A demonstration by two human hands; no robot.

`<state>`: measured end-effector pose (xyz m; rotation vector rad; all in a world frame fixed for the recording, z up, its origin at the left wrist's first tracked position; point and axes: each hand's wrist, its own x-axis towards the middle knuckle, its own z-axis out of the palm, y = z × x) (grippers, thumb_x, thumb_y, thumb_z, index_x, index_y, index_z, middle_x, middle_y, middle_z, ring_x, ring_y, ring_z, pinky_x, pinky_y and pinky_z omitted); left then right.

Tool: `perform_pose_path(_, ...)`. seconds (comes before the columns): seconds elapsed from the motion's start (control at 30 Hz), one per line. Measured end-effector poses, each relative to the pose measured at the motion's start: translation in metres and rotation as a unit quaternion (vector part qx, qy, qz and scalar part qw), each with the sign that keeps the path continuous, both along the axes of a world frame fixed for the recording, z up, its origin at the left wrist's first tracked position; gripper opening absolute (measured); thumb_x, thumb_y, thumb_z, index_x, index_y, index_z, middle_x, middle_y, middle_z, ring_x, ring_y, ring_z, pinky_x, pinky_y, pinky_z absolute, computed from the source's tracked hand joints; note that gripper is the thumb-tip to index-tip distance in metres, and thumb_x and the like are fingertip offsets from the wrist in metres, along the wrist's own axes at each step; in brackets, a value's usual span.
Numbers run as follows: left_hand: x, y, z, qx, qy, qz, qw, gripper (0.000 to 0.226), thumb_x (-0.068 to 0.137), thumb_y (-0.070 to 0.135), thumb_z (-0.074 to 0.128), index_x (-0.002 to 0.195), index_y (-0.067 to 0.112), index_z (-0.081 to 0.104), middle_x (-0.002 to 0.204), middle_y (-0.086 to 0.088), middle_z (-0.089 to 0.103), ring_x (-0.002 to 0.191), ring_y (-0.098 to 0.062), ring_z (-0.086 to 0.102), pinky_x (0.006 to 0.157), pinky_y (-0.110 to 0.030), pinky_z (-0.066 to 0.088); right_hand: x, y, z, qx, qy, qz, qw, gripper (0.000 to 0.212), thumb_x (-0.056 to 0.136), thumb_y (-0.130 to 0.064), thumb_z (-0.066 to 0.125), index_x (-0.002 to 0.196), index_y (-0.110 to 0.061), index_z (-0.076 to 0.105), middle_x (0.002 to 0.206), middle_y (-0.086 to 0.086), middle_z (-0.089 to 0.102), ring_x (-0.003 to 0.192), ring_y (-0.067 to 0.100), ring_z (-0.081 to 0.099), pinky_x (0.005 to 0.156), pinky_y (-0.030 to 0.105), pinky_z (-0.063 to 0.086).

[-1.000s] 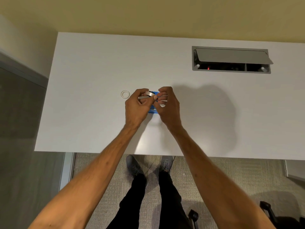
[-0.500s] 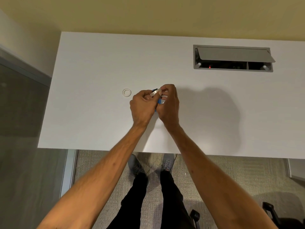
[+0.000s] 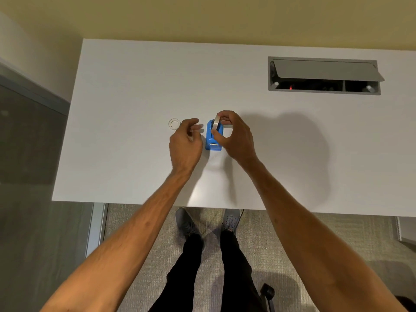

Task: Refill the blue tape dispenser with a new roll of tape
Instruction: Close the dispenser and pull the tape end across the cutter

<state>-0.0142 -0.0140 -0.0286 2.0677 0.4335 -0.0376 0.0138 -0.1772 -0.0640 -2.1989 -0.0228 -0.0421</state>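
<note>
Over the middle of a white desk [image 3: 135, 86], the right hand [image 3: 234, 136] is pinching a roll [image 3: 216, 123] of tape between thumb and curled fingers, holding it on edge in the top of the blue dispenser [image 3: 213, 141]. The dispenser is standing on the desk with its cutter end toward the person. The left hand [image 3: 185, 140] is hovering just beside the dispenser's left side, apart from the right hand, with its fingers loosely curled. Whether it is pinching a tape end is too small to tell. The step in hand is probably seating the roll. That is likely going best with the roll kept square to the slot and pressed straight down, the left hand steadying the body against sliding, and the free end facing the cutter. Both forearms are reaching in from the near edge, the right thumb sitting low and its fingers arching over the roll. A pale ring [image 3: 174, 124], seemingly a spent core, is lying flat just left of the left hand. Farther right, a hatch [image 3: 324, 68] is sitting open in the desk.
</note>
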Motion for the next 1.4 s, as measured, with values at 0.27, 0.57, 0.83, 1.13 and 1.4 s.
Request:
perform_pose_path(0.27, 0.013, 0.005, -0.018, 0.023, 0.032, -0.143, 0.989, 0.056, 0.097, 0.006, 0.065, 0.150, 0.023, 0.063, 0.153, -0.001, 0.065, 0.142, -0.023, 0.060, 0.117, -0.051, 0.054, 0.010, -0.009, -0.008, -0.053, -0.008, 0.070, 0.996, 0.041, 0.091, -0.028, 0.078, 0.128, -0.017, 0.062, 0.127, -0.004, 0.068, 0.107, 0.013, 0.068, 0.091, 0.029, 0.059)
perform_pose_path(0.57, 0.010, -0.003, -0.021, 0.014, 0.023, -0.161, 0.987, 0.051, 0.099, 0.007, 0.065, 0.150, 0.016, 0.064, 0.148, -0.008, 0.069, 0.136, -0.029, 0.066, 0.116, -0.053, 0.054, 0.012, -0.010, -0.016, -0.086, -0.016, 0.072, 0.994, 0.040, 0.093, -0.030, 0.077, 0.128, -0.015, 0.063, 0.125, 0.000, 0.070, 0.107, 0.018, 0.068, 0.095, 0.035, 0.059)
perform_pose_path(0.83, 0.007, -0.003, -0.026, 0.015, 0.021, -0.162, 0.986, 0.054, 0.102, 0.011, 0.068, 0.155, 0.017, 0.058, 0.151, -0.006, 0.066, 0.136, -0.027, 0.065, 0.118, -0.049, 0.054, 0.012, -0.013, -0.022, -0.099, -0.018, 0.074, 0.992, 0.041, 0.090, -0.031, 0.080, 0.124, -0.015, 0.064, 0.120, 0.002, 0.070, 0.100, 0.015, 0.066, 0.089, 0.028, 0.056)
perform_pose_path(1.13, 0.004, -0.001, -0.027, 0.033, 0.012, -0.166, 0.986, 0.050, 0.103, 0.010, 0.066, 0.152, 0.014, 0.060, 0.148, -0.009, 0.067, 0.132, -0.029, 0.067, 0.114, -0.053, 0.056, 0.016, -0.015, -0.022, -0.122, -0.003, 0.074, 0.990, 0.042, 0.090, -0.031, 0.081, 0.126, -0.014, 0.066, 0.122, 0.003, 0.069, 0.103, 0.016, 0.066, 0.087, 0.025, 0.054)
perform_pose_path(1.4, 0.003, -0.003, -0.024, 0.038, 0.015, -0.171, 0.984, 0.052, 0.103, 0.009, 0.066, 0.153, 0.014, 0.059, 0.149, -0.009, 0.065, 0.132, -0.028, 0.066, 0.113, -0.052, 0.057, 0.019, -0.015, -0.023, -0.169, 0.003, 0.093, 0.981, 0.041, 0.092, -0.031, 0.077, 0.128, -0.013, 0.066, 0.125, 0.003, 0.067, 0.104, 0.020, 0.068, 0.091, 0.039, 0.061)
